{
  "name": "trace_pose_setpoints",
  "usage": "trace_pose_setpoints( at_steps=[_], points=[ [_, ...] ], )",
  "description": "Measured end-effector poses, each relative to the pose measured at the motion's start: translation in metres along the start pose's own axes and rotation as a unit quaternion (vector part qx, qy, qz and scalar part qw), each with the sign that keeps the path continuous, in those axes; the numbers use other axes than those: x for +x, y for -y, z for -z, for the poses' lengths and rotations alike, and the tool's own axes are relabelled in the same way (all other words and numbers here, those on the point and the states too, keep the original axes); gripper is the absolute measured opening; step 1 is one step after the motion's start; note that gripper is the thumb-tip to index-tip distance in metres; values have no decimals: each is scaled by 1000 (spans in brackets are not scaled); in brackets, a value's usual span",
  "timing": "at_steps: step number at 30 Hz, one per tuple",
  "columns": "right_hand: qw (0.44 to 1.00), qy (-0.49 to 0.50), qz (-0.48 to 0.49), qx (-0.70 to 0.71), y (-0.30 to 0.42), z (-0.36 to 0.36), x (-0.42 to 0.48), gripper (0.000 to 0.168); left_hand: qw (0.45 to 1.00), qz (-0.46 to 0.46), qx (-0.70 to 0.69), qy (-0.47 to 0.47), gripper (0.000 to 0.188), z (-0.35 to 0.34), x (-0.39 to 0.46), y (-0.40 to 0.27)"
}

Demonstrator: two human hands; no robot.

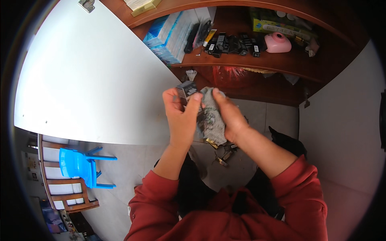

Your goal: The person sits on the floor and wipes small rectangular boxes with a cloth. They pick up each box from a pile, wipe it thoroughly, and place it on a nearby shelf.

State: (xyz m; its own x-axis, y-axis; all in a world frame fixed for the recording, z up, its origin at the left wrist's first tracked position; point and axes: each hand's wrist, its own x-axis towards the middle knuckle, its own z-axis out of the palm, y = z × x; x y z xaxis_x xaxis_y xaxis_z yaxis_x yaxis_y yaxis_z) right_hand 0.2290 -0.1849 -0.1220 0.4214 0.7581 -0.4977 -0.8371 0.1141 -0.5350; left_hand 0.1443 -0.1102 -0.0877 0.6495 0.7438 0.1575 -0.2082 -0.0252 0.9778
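Observation:
Between the fingers and thumb of my left hand (182, 111) is a small black box (187, 89) with printing on its sides. My right hand (231, 116) grips a crumpled grey cloth (212, 117) with darker stains and a greenish pattern. The cloth touches or nearly touches the box and my left fingertips; blur hides the exact contact. Both hands are held up in front of the cabinet's lower part. Beneath them, several small gold and black pieces (221, 161) lie on the tiled floor.
On the wooden shelf (193, 61) are tissue packs (169, 39), a yellow tube (210, 36), several black boxes (222, 42) and a pink instant camera (278, 42). A shuttlecock (191, 74) and a red plastic bag (230, 75) sit below. The white door (99, 81) stands open at left, near a blue chair (80, 165).

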Motion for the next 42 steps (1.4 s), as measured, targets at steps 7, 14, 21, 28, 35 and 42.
trace_pose_setpoints(
  at_steps=[7, 14, 21, 28, 35, 42],
  points=[
    [930, 44, 316, -180, 36, -4, -10, 24, 944, 215, -228, 104, 40, 26, 6, -1],
    [594, 77, 599, -532, 4, -9, -20, 28, 916, 275, -293, 17, 33, 11, -1, 11],
    [579, 58, 617, -529, 12, -11, -15, 17, 863, 307, -391, 90, 35, 16, 5, 15],
    [559, 70, 626, -539, -4, -9, -20, 21, 909, 244, -320, 103, 25, 18, 10, 18],
    [661, -5, 573, -484, 22, -3, 5, 14, 863, 321, -383, -75, 30, 10, 18, 25],
    [692, 80, 550, -462, 10, -2, -4, 35, 896, 315, -304, -79, 35, 7, 14, 30]
  ],
)
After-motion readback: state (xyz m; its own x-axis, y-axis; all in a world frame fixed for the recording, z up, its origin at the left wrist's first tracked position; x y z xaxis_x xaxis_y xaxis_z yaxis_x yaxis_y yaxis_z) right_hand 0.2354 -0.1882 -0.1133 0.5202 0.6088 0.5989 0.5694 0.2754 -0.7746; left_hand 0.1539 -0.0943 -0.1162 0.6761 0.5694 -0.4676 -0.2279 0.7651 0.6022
